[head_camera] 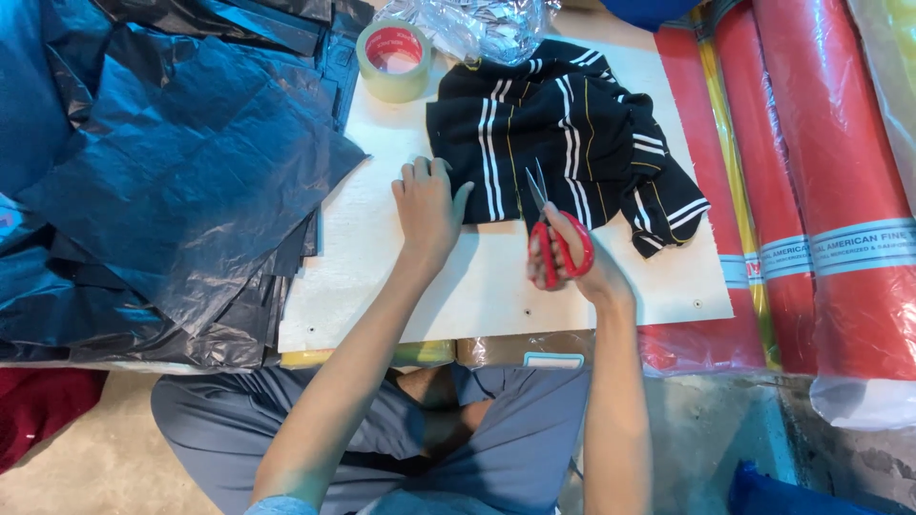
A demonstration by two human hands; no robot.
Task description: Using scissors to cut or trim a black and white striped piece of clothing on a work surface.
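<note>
Head view, only one I had: left hand lay flat, fingers spread, pressing the near-left edge of the black striped fabric onto the pale board, I'd judge to keep the cloth from sliding under the cut. Right hand was curled through the red handles of the scissors, blades slightly parted and tips resting on the fabric's near edge, pointing away from the body. Fabric sat bunched mid-board, white and thin yellow stripes showing. Tape roll with a red inner core stood at the board's far-left corner, beside crumpled clear plastic. Dark plastic sheets were stacked left of the board. Red fabric rolls in clear wrap lay along the right, each with a pale band label near its end; one yellow roll was wedged between them.
</note>
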